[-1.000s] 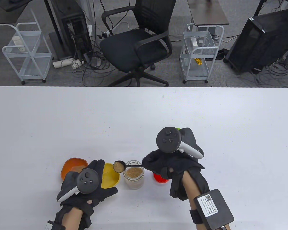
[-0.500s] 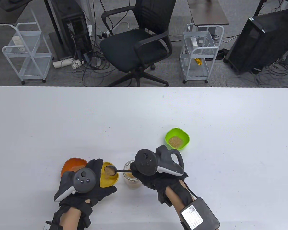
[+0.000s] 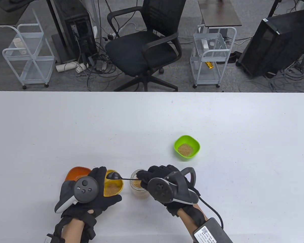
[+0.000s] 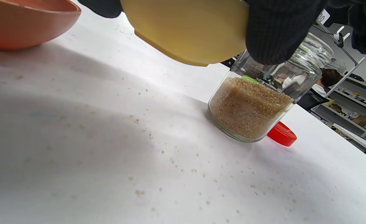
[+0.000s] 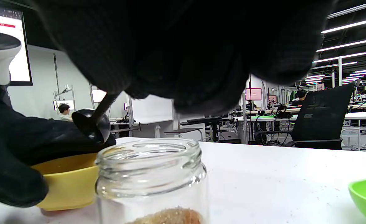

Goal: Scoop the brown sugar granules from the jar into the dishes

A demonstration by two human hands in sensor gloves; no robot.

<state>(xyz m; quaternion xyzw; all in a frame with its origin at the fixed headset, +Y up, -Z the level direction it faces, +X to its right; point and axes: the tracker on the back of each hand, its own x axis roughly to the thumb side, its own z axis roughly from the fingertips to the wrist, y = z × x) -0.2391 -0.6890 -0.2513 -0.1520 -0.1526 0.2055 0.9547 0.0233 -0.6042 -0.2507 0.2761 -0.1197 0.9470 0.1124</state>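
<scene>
I count one glass jar [image 3: 139, 186] of brown sugar, near-centre tabletop [image 3: 152, 121]. One black scoop [image 3: 114, 175] turned over yellow dish [image 3: 114, 188], my right hand [image 3: 164, 184] fingers pinching handle. Left hand [image 3: 91, 195] grips yellow dish. Three dishes: orange dish [image 3: 76, 173] left, yellow, green dish [image 3: 187, 146] farther right. One red lid [image 4: 281, 133] behind jar.

Between my hands [image 3: 91, 195] I see a clear, glossy glass jar [image 4: 263, 102] of coarse brown sugar [image 4: 248, 109]. The yellow dish [image 4: 189, 31] in my left looks like smooth matt plastic. My gloves are black knit cloth. The white tabletop [image 4: 108, 155] is smooth.
</scene>
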